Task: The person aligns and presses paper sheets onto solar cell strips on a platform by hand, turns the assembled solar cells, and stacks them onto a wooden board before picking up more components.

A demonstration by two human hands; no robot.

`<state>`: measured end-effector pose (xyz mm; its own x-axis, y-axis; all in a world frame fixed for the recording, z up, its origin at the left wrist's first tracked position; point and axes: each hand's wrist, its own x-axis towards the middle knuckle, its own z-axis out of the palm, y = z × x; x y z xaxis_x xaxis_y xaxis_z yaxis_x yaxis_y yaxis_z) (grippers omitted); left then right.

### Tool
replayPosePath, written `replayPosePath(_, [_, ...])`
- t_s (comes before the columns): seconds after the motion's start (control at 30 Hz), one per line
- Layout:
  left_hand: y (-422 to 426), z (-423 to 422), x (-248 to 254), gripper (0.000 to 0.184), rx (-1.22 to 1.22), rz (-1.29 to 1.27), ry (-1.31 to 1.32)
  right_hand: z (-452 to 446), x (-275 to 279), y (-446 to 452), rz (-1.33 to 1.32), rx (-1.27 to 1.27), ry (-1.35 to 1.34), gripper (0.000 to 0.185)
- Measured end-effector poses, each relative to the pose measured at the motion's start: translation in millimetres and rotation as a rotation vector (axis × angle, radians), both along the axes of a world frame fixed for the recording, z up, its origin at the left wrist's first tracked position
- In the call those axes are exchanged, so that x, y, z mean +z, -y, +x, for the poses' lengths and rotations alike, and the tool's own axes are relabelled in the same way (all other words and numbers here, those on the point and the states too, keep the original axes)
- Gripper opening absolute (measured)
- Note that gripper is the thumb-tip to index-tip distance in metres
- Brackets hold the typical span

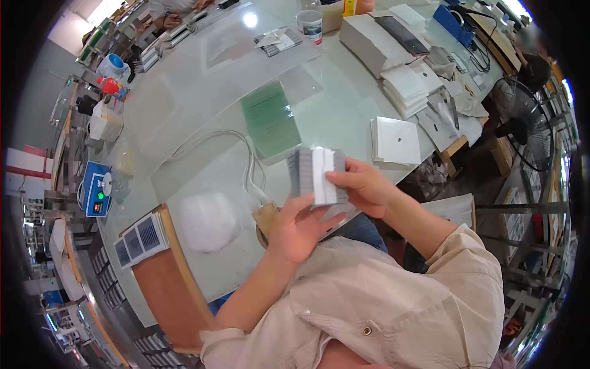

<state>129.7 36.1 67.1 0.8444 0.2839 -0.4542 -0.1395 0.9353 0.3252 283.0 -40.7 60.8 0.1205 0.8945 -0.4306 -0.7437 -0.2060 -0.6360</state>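
A bundle of thin grey strips with a white paper band (pixel 322 175) around its middle is held over the table's near edge. My right hand (pixel 367 184) grips the bundle from the right, its thumb lying on the white band. At the lower left corner, my left hand (pixel 298 229) touches the bundle with its thumb. Its other fingers are stretched out and apart below the bundle. Just beyond lies a green translucent block (pixel 270 120), like a stack of glass plates. A tan block with a white cable (pixel 264 215) is beside my left hand.
A white fluffy pad (pixel 209 222) lies on the glass table, left of a brown tray (pixel 169 295) with dark panels. White card stacks (pixel 396 140) stand right. A blue control box (pixel 97 189) is at the left edge, a fan (pixel 522 123) at far right. Another person's hand (pixel 171 21) shows far back.
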Motion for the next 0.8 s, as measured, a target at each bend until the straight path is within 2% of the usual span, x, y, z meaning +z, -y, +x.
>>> replayPosePath(0.07, [0.7, 0.1, 1.8, 0.038, 0.008, -0.003, -0.027, 13.5, -2.7, -1.4, 0.021, -0.052, 0.046, 0.038])
replayPosePath(0.2, [3.1, -15.0, 4.9, 0.048, 0.086, 0.040, -0.185, 53.1, -12.2, -7.9, -0.053, -0.041, 0.171, 0.036])
replayPosePath(0.3, [-4.8, -37.3, 17.2, 0.052, 0.115, 0.086, -0.112, 77.0, -25.2, -17.9, -0.160, -0.023, 0.209, 0.034])
replayPosePath(0.37, [-11.8, -52.6, 25.0, 0.051, 0.182, 0.146, 0.045, 83.3, -30.3, -24.8, -0.314, -0.021, 0.327, 0.035])
replayPosePath(0.43, [-17.2, -66.5, 31.9, 0.050, 0.225, 0.200, 0.042, 84.2, -30.5, -31.4, -0.359, 0.021, 0.393, 0.032])
replayPosePath(0.5, [-23.6, -80.5, 35.5, 0.049, 0.306, 0.248, 0.071, 83.4, -34.5, -37.3, -0.397, 0.105, 0.572, 0.030])
replayPosePath(0.73, [-37.6, -111.6, 17.6, 0.043, 0.397, 0.154, 0.181, 86.6, -37.8, -36.3, -0.505, 0.176, 0.669, 0.030])
replayPosePath(0.8, [-37.7, -113.9, 14.9, 0.042, 0.427, 0.073, 0.168, 87.7, -40.2, -36.5, -0.536, 0.213, 0.761, 0.037])
